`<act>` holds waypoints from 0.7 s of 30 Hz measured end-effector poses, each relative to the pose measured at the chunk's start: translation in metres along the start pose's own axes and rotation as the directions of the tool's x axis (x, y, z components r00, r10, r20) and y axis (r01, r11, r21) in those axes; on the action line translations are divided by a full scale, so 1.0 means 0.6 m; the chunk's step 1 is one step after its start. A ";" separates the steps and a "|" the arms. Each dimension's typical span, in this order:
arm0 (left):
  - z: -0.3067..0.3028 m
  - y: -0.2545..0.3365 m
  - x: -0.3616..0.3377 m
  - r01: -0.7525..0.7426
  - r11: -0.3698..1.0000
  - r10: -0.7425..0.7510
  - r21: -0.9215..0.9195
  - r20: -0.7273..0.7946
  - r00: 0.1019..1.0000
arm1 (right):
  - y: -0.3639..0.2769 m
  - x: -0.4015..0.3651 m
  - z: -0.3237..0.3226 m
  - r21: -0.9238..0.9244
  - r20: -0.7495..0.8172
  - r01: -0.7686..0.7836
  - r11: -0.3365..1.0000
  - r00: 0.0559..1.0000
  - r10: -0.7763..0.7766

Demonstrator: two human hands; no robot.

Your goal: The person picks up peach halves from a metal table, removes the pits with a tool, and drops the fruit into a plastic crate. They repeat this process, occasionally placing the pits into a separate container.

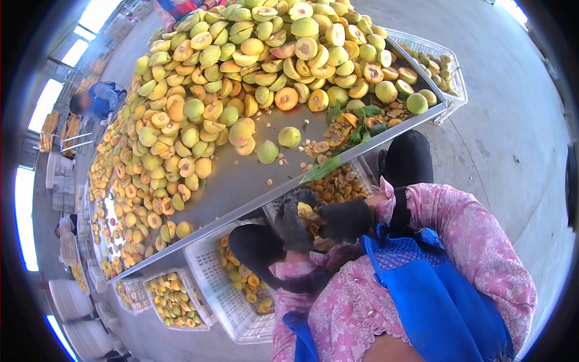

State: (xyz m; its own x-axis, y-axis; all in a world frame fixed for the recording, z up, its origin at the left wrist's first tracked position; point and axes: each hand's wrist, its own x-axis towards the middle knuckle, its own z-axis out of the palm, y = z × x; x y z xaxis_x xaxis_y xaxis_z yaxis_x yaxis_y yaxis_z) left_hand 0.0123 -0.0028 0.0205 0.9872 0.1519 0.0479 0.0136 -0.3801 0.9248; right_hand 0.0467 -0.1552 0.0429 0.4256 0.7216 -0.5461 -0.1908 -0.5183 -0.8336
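Both of my hands wear dark gloves and are close together over a crate of fruit scraps [338, 184], just below the metal table's edge [259, 202]. A yellowish piece of fruit [306, 211] shows between them. My left hand [294, 220] is closed round this piece, its fingers bent upward. My right hand [345, 220] touches the piece from the other side, fingers pointing at it; its fingertips are partly hidden. On the table lies a big heap of halved yellow-green fruit [241, 66], with loose pits and green leaves [365, 123] near the edge.
A white crate [211, 289] partly filled with fruit stands at my knees, with a smaller filled crate [175, 298] beyond it. Another crate [455, 75] sits past the table's right corner. A person [99, 99] is at the left, and part of another [175, 12] behind the heap.
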 end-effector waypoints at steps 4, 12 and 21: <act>0.009 -0.064 0.009 -0.010 0.942 -0.051 -0.336 -0.173 0.984 | -0.011 -0.010 -0.021 0.231 0.289 -0.064 0.971 0.957 -0.005; -0.008 -0.037 0.002 -0.133 0.981 0.147 -0.143 0.094 0.985 | -0.017 -0.004 -0.028 0.099 0.309 -0.105 0.990 0.949 0.069; 0.003 -0.064 -0.006 0.181 0.910 -0.062 -0.373 0.308 0.949 | 0.032 0.025 -0.023 -0.243 0.490 0.298 0.923 0.859 -0.149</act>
State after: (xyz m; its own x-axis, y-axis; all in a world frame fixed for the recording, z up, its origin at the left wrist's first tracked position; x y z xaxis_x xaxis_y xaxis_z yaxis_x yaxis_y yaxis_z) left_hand 0.0082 0.0097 -0.0157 0.9853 -0.1127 -0.1282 0.1314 0.0218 0.9911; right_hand 0.0616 -0.1607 0.0200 -0.0391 0.9219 -0.3855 0.1655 -0.3744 -0.9124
